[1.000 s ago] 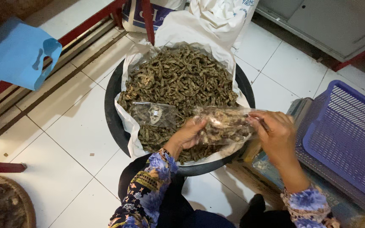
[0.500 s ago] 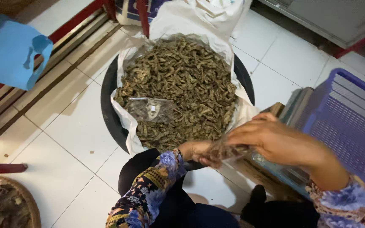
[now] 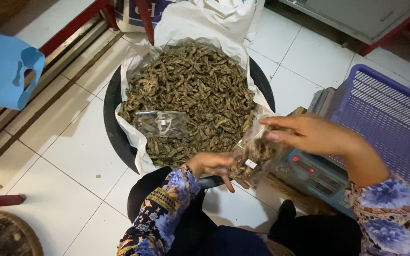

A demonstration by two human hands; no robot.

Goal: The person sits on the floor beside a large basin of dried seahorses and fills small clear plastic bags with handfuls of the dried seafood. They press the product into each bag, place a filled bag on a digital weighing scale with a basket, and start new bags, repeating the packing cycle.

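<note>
A clear plastic bag (image 3: 257, 154) filled with dried brown pieces hangs between both hands above the basin's near rim. My left hand (image 3: 213, 164) supports the bag from below. My right hand (image 3: 309, 134) pinches its top edge. Behind them a black round basin (image 3: 112, 118), lined with a white sack (image 3: 134, 137), holds a heap of the same dried brown pieces (image 3: 193, 90). A second, smaller clear bag (image 3: 161, 124) lies flat on the heap near its front left.
A digital scale (image 3: 316, 173) with red lit digits sits on the floor under my right arm. A purple plastic basket (image 3: 390, 118) stands at right. A blue plastic stool (image 3: 3, 71) is at far left, a woven tray (image 3: 5, 237) at bottom left.
Both hands have carried the filled bag off the heap toward me and to the right, to beside the scale. My right hand has swung across to the top of the bag.
</note>
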